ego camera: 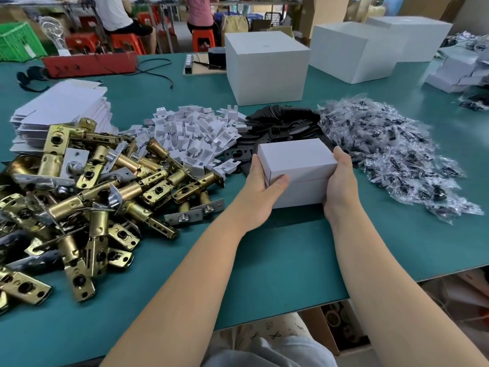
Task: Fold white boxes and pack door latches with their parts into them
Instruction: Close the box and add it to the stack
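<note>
Between both hands at table centre, one small white box [297,170] is folded and closed; left hand [260,190] and right hand [340,186] grip its ends. Contents can't be seen. Likely one unit done, many left: brass latches [87,197], flat box blanks [60,107], white plastic parts [195,133], black plates [280,123], bagged screws [391,147] remain heaped. Big white cartons [267,67] stand beyond; piles crowd the green table [264,274].

Bare table [264,260] between parts piles [87,186]
</note>
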The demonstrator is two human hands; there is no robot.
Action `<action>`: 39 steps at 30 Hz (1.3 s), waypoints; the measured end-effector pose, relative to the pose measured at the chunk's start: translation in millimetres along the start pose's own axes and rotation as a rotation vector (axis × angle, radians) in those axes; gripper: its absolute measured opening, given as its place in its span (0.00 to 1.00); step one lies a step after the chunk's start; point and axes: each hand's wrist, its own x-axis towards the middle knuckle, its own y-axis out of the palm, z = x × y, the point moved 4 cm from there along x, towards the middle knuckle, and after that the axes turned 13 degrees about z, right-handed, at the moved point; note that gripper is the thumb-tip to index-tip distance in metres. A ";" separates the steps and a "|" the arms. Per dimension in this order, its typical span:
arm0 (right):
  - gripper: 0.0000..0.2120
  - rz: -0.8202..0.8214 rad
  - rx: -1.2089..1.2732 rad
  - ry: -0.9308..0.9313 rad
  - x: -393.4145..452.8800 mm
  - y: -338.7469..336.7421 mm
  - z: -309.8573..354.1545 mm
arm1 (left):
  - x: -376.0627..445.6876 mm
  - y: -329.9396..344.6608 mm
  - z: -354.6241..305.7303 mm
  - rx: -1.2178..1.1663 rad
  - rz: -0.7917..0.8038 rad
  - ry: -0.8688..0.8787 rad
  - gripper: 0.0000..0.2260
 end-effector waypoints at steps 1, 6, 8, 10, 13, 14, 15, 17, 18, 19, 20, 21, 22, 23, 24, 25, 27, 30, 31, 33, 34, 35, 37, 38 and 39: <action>0.19 -0.001 -0.007 0.003 0.6 -0.6 0.1 | 1.0 3.6 0.9 -0.008 -0.004 -0.006 0.21; 0.19 -0.014 0.017 -0.002 0.0 -0.3 2.7 | 1.7 12.2 4.4 -0.063 -0.016 -0.072 0.33; 0.19 -0.003 0.021 -0.011 -0.7 0.0 2.1 | 2.6 13.5 6.0 -0.111 -0.018 -0.080 0.34; 0.18 0.013 0.029 -0.010 -1.4 0.5 1.3 | 2.3 14.7 4.4 -0.197 -0.010 -0.083 0.35; 0.18 0.036 0.043 -0.006 -2.9 2.4 2.8 | 0.1 15.8 -2.3 -0.301 -0.035 -0.063 0.42; 0.18 0.045 0.046 -0.012 -2.7 2.4 3.3 | -0.7 15.9 -4.4 -0.317 -0.037 -0.062 0.45; 0.19 0.059 0.042 -0.021 -2.9 2.4 3.9 | -1.6 16.1 -5.3 -0.334 -0.033 -0.066 0.47; 0.19 0.085 0.022 -0.040 -4.2 4.2 5.5 | -3.2 16.2 -6.2 -0.364 -0.022 -0.065 0.49; 0.19 0.092 0.016 -0.047 -5.4 5.4 6.5 | -4.2 16.0 -6.6 -0.374 -0.020 -0.061 0.49; 0.19 0.097 0.013 -0.050 -6.5 5.9 7.7 | -4.8 15.7 -6.7 -0.382 -0.020 -0.056 0.50; 0.19 0.097 0.016 -0.051 -7.4 6.2 9.2 | -4.8 16.2 -7.1 -0.387 -0.019 -0.050 0.50; 0.19 0.093 0.019 -0.049 -7.7 6.4 10.4 | -4.6 16.9 -6.6 -0.393 -0.016 -0.044 0.50; 0.19 0.087 0.021 -0.044 -8.7 6.6 10.6 | -4.6 17.5 -5.7 -0.397 -0.013 -0.040 0.50; 0.19 0.083 0.020 -0.038 -10.6 8.3 11.8 | -5.4 16.5 -6.1 -0.395 -0.013 -0.035 0.50; 0.19 0.073 0.027 -0.029 -12.0 9.2 11.6 | -5.6 15.5 -6.1 -0.391 -0.006 -0.029 0.49; 0.18 0.056 0.037 -0.025 -12.8 8.4 11.1 | -5.7 14.4 -6.8 -0.385 0.004 -0.020 0.46; 0.18 0.037 0.054 -0.056 -16.5 8.8 14.4 | -8.5 10.5 -8.8 -0.424 0.011 0.006 0.42; 0.18 -0.163 0.079 -0.305 -30.0 4.0 27.0 | -13.8 -5.6 -12.2 -0.476 -0.005 -0.068 0.44; 0.17 -0.259 0.041 -0.436 -38.9 2.4 33.5 | -16.1 -16.2 -16.4 -0.403 -0.008 -0.087 0.41; 0.10 -0.348 -0.088 -0.706 -59.4 11.3 45.3 | -21.0 -41.8 -29.4 -0.262 0.002 -0.080 0.27; 0.08 -0.323 -0.188 -0.834 -67.9 22.2 50.7 | -24.2 -56.5 -37.9 -0.227 0.004 -0.065 0.20; 0.07 -0.282 -0.320 -0.960 -76.2 36.8 55.7 | -26.9 -73.4 -45.9 -0.190 -0.016 -0.051 0.15; 0.08 -0.150 -0.550 -1.142 -87.8 72.4 60.2 | -32.0 -113.8 -62.4 -0.052 -0.125 -0.031 0.08; 0.07 -0.054 -0.599 -1.157 -90.4 91.9 59.2 | -35.2 -135.5 -69.5 0.035 -0.201 -0.034 0.08; 0.07 0.051 -0.616 -1.127 -91.9 111.8 56.6 | -38.8 -156.2 -76.1 0.113 -0.285 -0.040 0.08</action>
